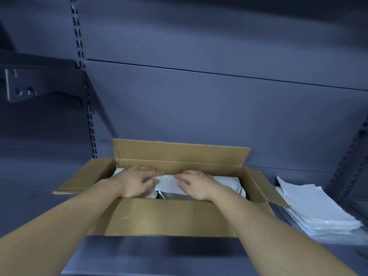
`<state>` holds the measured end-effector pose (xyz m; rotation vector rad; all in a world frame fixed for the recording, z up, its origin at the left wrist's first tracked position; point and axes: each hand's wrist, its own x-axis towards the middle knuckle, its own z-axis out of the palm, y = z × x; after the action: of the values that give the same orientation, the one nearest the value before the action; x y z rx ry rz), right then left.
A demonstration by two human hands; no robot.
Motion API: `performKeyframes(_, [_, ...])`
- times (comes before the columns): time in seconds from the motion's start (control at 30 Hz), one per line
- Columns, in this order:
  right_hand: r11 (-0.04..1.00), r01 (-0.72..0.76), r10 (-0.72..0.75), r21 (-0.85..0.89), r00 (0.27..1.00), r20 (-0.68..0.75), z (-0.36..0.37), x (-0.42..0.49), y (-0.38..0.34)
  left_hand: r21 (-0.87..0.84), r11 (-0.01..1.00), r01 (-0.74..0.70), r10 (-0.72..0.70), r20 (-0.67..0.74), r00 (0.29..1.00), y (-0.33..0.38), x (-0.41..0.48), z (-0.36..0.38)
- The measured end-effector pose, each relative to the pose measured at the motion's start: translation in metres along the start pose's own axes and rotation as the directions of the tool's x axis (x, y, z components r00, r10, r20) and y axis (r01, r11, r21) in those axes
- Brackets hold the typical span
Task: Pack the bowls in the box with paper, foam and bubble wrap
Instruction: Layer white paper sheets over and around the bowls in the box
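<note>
Partway, the open box (159,216) holds paper (169,183) pinched in fingers (149,179) of left hand (135,182) and right hand (197,184); spare sheets (314,208) lie beside.

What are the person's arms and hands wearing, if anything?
Nothing visible. The left forearm and right forearm are bare to the frame edge, no sleeves. The left hand and right hand have no gloves; no watch, bracelet or ring shows.

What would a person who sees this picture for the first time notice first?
An open cardboard box sits in the middle of a dark shelf. Inside it, the left hand and right hand pinch a white paper sheet. A stack of white sheets lies right of the box.
</note>
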<state>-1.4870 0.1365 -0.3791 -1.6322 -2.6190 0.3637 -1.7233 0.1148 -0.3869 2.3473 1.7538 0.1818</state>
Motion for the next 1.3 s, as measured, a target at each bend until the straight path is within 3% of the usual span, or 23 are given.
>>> performKeyframes(0.17, [0.999, 0.002, 0.007, 0.040, 0.975, -0.222, -0.018, -0.020, 0.019, -0.072, 0.996, -0.051, 0.042, -0.110, 0.993, 0.030, 0.000, -0.011])
performKeyframes(0.37, [0.998, -0.065, 0.065, 0.007, 0.955, -0.288, -0.035, -0.061, 0.055, -0.007, 0.986, -0.164, 0.156, -0.268, 0.951, 0.097, 0.019, -0.009])
performKeyframes(0.57, [0.981, -0.187, 0.194, 0.054, 0.922, -0.335, -0.043, -0.115, 0.118, -0.073, 0.955, -0.289, 0.257, -0.292, 0.921, 0.168, 0.045, 0.011])
performKeyframes(1.0, [0.879, -0.457, 0.476, 0.140, 0.816, -0.329, -0.029, -0.220, 0.256, -0.049, 0.866, -0.497, 0.481, -0.188, 0.856, 0.337, 0.110, 0.051])
performKeyframes(1.1, [0.849, -0.493, 0.528, 0.189, 0.788, -0.317, -0.015, -0.228, 0.279, 0.072, 0.851, -0.519, 0.524, -0.123, 0.843, 0.364, 0.131, 0.062])
performKeyframes(1.3, [0.825, -0.542, 0.565, 0.161, 0.777, -0.278, 0.020, -0.224, 0.300, 0.323, 0.780, -0.536, 0.522, 0.137, 0.842, 0.395, 0.161, 0.090])
